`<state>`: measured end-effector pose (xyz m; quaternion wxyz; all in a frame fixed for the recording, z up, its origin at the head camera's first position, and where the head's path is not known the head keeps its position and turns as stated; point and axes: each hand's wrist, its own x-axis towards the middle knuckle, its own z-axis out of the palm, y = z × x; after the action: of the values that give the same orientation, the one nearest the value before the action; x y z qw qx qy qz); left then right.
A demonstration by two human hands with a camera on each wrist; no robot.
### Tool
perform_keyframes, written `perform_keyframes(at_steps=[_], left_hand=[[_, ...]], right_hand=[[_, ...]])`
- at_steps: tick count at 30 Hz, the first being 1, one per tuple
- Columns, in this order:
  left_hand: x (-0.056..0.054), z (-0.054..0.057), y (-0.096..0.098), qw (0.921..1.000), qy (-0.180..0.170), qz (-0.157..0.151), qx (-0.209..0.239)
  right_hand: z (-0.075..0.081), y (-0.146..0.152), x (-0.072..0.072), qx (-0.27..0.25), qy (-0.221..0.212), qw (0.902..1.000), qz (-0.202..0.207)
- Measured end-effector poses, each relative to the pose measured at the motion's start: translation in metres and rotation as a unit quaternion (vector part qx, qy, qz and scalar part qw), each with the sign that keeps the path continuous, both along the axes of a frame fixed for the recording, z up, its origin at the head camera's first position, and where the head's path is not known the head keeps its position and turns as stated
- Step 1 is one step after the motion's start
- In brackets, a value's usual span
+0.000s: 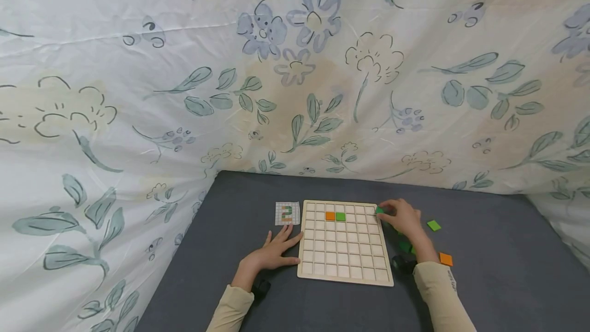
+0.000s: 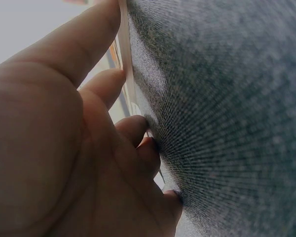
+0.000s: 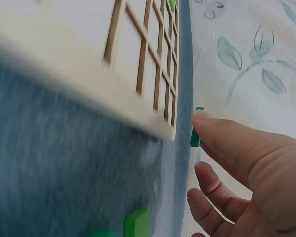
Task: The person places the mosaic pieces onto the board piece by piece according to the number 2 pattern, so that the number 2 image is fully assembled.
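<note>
My right hand (image 1: pixel 403 218) pinches a dark green square tile (image 3: pixel 195 138) between thumb and fingers, near the upper right corner of a pale wooden grid board (image 1: pixel 343 247). In the right wrist view the tile stands on edge in the fingertips, apart from the board. My left hand (image 1: pixel 272 254) lies at the board's left edge with its fingers spread, touching the rim. An orange tile (image 1: pixel 330 216) and a light green tile (image 1: pixel 340 216) sit side by side in cells of the board's second row.
A small card with a coloured grid pattern (image 1: pixel 287 213) lies left of the board. Right of it are a loose light green tile (image 1: pixel 434 225), an orange tile (image 1: pixel 445 259) and dark green tiles (image 1: pixel 405 246) partly hidden by the right arm. A floral cloth (image 1: pixel 322 91) hangs behind the dark table (image 1: pixel 258 188).
</note>
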<state>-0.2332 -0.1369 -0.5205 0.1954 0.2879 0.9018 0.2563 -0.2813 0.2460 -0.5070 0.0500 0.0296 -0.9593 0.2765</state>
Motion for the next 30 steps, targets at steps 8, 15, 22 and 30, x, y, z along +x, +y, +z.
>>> perform_keyframes(at_steps=[8,15,22,30], left_hand=[[0.000,-0.002,0.001,1.0000,0.006,0.005,-0.004],[0.000,-0.003,0.000,1.0000,0.007,0.003,-0.002],[-0.001,-0.003,0.000,1.0000,0.004,0.001,-0.002],[0.000,-0.001,0.000,1.0000,0.002,0.001,0.000]], right_hand=[[0.002,-0.014,-0.002,-0.010,0.006,0.9996,0.024],[-0.002,-0.023,-0.003,-0.015,0.008,0.9994,0.032],[-0.003,-0.029,-0.004,-0.019,0.006,0.9987,0.047],[-0.005,-0.038,-0.008,-0.016,0.004,0.9988,0.047]])
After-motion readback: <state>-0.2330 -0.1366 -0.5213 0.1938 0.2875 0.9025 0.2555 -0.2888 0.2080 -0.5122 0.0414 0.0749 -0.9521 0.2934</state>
